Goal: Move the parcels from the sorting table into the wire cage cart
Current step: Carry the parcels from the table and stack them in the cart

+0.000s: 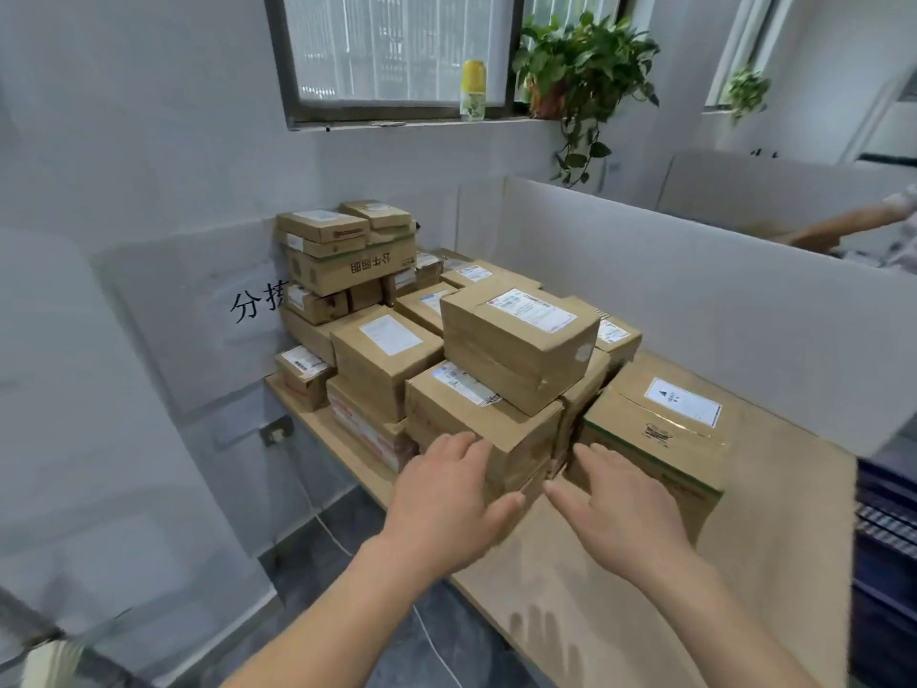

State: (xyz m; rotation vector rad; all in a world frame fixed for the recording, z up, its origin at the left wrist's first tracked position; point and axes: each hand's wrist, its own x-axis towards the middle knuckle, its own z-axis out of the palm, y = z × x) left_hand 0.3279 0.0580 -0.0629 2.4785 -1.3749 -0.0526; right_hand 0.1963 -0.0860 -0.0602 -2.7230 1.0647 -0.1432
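Observation:
Several brown cardboard parcels with white labels are piled on the wooden sorting table (620, 588). The nearest stack has a labelled parcel (496, 429) with another parcel (521, 340) lying on top of it. My left hand (446, 494) reaches to this stack's left front corner, fingers spread and straight. My right hand (615, 504) is spread at its right side, in the gap next to a larger green-striped parcel (660, 439). Neither hand holds anything. Whether they touch the cardboard is unclear. The wire cage cart is not in view.
A tall pile of parcels (342, 255) stands at the back left against the wall. White partition boards (694, 300) fence the table's far side. Another person's arm (843, 230) reaches in behind them. Dark shelving (888, 563) borders the table on the right. Grey floor lies to the left.

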